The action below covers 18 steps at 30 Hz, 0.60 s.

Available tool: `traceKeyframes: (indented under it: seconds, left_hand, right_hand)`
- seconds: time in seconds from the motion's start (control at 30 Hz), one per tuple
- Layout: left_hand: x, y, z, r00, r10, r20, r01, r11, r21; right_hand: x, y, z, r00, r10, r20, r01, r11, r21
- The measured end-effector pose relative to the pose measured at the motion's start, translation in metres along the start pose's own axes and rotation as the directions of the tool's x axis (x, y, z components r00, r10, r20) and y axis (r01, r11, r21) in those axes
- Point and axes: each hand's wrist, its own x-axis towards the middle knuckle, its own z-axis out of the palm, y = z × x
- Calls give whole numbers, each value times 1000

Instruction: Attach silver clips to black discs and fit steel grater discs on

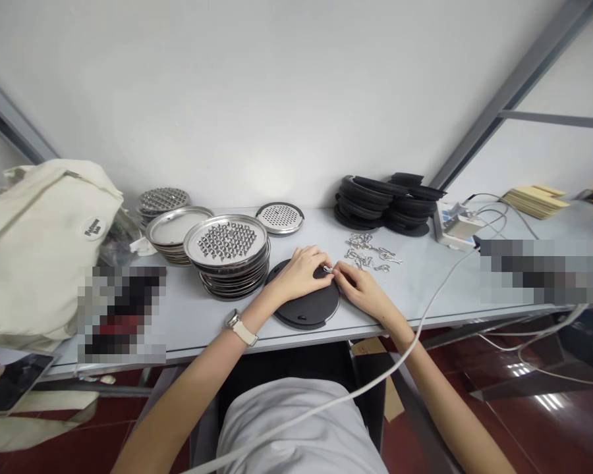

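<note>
A round black disc (pixel 306 306) lies flat on the table in front of me, near its front edge. My left hand (pixel 304 270) rests over the disc, fingers curled towards its far edge and thumb close to a small shiny metal clip (pixel 328 269). At the disc's right rim, my right hand (pixel 356 288) pinches that clip between thumb and fingertips. How the clip meets the disc is hidden by my fingers. Just beyond my right hand lies a loose pile of similar metal clips (pixel 368 250).
Left of the disc stand stacked metal grater discs (pixel 227 243), with another stack (pixel 175 227) behind. A single perforated disc (pixel 280 217) lies by the wall. Black rings (pixel 363 197) are piled at back right. A power strip (pixel 452 227) trails a white cable (pixel 435 296) across my right forearm.
</note>
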Motion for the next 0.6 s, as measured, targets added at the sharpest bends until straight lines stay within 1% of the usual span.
traceKeyframes:
  seconds: [0.3, 0.6]
  left_hand:
    - [1, 2, -3, 1000, 5, 3, -5, 1000, 1]
    - [1, 1, -2, 1000, 13, 0, -13, 998, -63]
  right_hand:
    - [0, 2, 2, 1000, 15, -11, -15, 1000, 7]
    - [1, 3, 3, 999, 24, -36, -22, 999, 35]
